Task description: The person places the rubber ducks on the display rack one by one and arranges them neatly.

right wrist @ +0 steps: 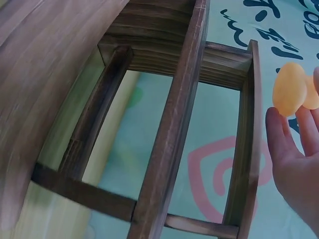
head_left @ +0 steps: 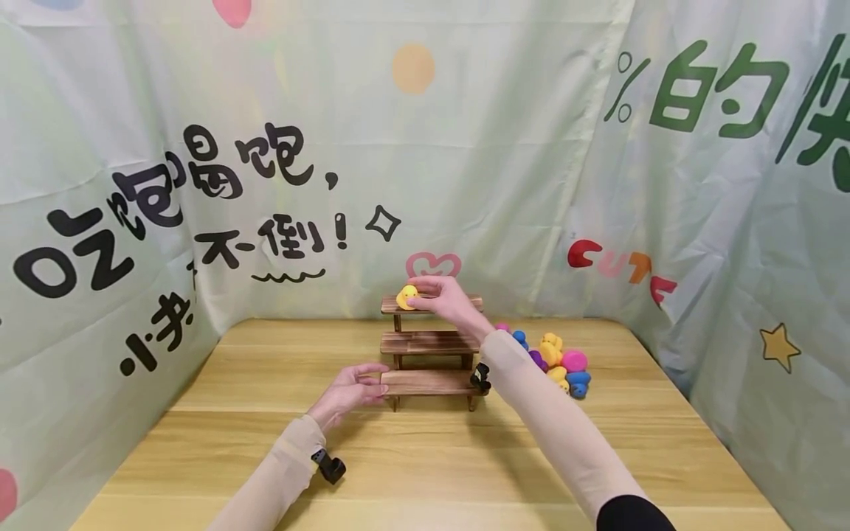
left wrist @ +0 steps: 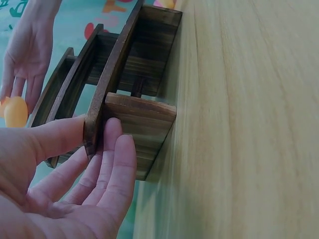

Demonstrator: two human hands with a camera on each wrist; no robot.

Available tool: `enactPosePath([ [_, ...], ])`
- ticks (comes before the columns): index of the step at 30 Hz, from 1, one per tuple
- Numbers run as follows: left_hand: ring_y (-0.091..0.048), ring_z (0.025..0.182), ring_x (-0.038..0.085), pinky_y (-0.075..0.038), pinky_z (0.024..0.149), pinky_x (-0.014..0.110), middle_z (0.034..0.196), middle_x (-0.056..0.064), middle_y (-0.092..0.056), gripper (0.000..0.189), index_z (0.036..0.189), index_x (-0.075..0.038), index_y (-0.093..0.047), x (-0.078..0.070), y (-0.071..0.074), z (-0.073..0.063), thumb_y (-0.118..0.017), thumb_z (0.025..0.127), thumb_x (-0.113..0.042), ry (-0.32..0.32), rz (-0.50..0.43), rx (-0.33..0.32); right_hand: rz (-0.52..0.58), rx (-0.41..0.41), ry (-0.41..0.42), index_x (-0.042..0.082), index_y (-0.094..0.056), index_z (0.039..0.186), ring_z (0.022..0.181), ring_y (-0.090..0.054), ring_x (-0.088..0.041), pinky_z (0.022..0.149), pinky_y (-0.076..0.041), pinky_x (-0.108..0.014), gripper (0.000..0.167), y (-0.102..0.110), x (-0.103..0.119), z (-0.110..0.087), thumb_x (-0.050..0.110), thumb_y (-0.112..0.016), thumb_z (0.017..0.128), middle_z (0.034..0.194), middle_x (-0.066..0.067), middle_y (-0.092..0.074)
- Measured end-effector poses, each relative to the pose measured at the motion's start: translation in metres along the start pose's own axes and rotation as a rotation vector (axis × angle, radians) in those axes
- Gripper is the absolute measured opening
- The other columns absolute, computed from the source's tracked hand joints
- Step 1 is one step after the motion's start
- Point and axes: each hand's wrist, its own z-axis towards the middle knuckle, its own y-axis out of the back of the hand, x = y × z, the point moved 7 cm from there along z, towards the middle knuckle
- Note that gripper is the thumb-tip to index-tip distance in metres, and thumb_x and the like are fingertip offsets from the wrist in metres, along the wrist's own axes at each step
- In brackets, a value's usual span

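Observation:
A three-tier brown wooden display rack [head_left: 432, 382] stands on the table. My left hand [head_left: 347, 392] grips the left end of its lowest step, thumb on one face and fingers on the other, as the left wrist view [left wrist: 84, 184] shows. At the left end of the top step, my right hand [head_left: 450, 301] pinches a small yellow rubber duck [head_left: 407, 297] between thumb and fingers. In the right wrist view the duck [right wrist: 290, 89] shows beside the top step, at the fingertips; whether its base touches the wood I cannot tell.
Right of the rack, behind my right forearm, lies a cluster of small toys: yellow ducks [head_left: 550, 348], a pink one [head_left: 574, 361], blue ones [head_left: 579, 383] and a purple one [head_left: 536, 359]. A printed curtain [head_left: 505, 184] hangs behind the wooden table [head_left: 279, 369].

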Motion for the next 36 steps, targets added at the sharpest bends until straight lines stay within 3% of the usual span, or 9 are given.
enactPosePath([
  [5, -0.069, 0.087, 0.02, -0.06, 0.09, 0.044, 0.108, 0.017, -0.066, 0.052, 0.136, 0.008, -0.049, 0.0, 0.0, 0.0, -0.066, 0.087, 0.007, 0.006, 0.002, 0.003, 0.002, -0.013, -0.037, 0.011, -0.063, 0.13, 0.118, -0.062, -0.019, 0.101, -0.054, -0.033, 0.044, -0.005, -0.011, 0.007, 0.017, -0.075, 0.088, 0.128, -0.008, -0.066],
  [15, -0.069, 0.088, 0.019, -0.06, 0.09, 0.043, 0.108, 0.017, -0.065, 0.051, 0.136, 0.006, -0.05, 0.0, 0.001, 0.0, -0.066, 0.087, 0.007, 0.008, 0.01, -0.014, -0.032, -0.005, -0.026, 0.004, -0.059, 0.134, 0.121, -0.06, -0.024, 0.097, -0.055, -0.031, 0.048, -0.008, -0.009, 0.017, 0.013, -0.072, 0.089, 0.132, -0.014, -0.063],
  [36, -0.069, 0.085, 0.018, -0.061, 0.088, 0.042, 0.105, 0.015, -0.066, 0.05, 0.135, 0.006, -0.05, 0.003, 0.001, -0.001, -0.066, 0.087, 0.006, 0.001, -0.016, -0.014, -0.055, -0.014, -0.037, 0.004, -0.061, 0.13, 0.115, -0.062, -0.024, 0.092, -0.057, -0.028, 0.042, -0.011, -0.009, 0.015, 0.008, -0.071, 0.09, 0.128, -0.015, -0.065],
])
